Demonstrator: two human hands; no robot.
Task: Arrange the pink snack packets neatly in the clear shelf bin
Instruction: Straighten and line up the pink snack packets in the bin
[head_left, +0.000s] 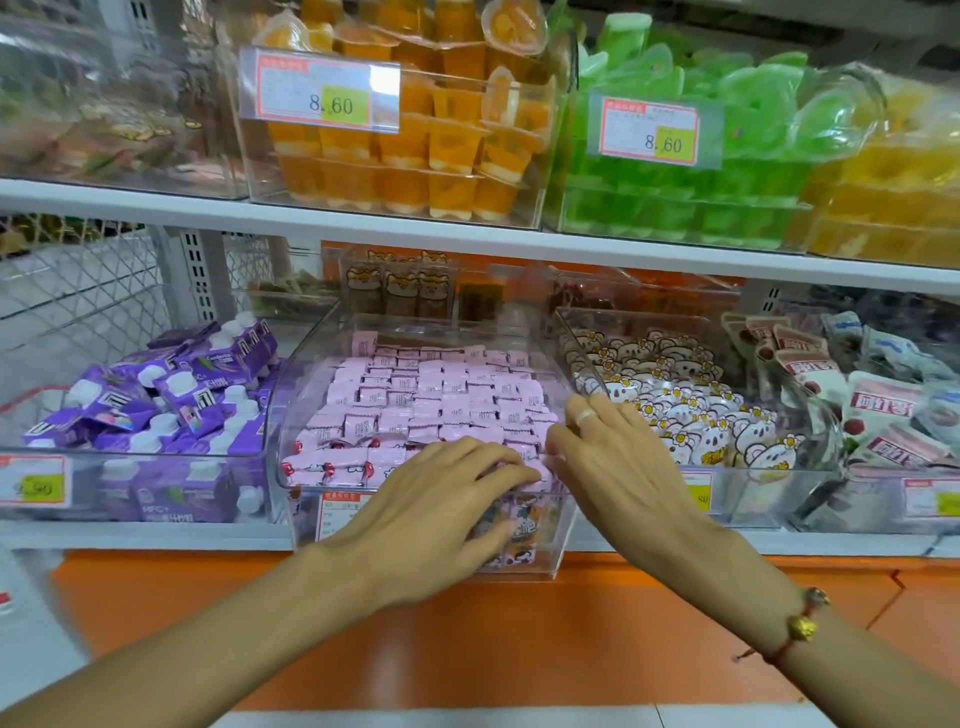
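Now I am reaching into the clear bin (304, 364), where pink packets (431, 400) are lying in tight rows. My left hand (431, 499) is resting flat on the front packets, fingers (498, 470) relaxed; my right hand (618, 467) is touching them by the right wall, fingers straight. Neighbouring bins are crowding both sides.

Pink packets (441, 395), purple pouches (171, 395), orange cups (415, 145), seemingly green jellies (727, 197).
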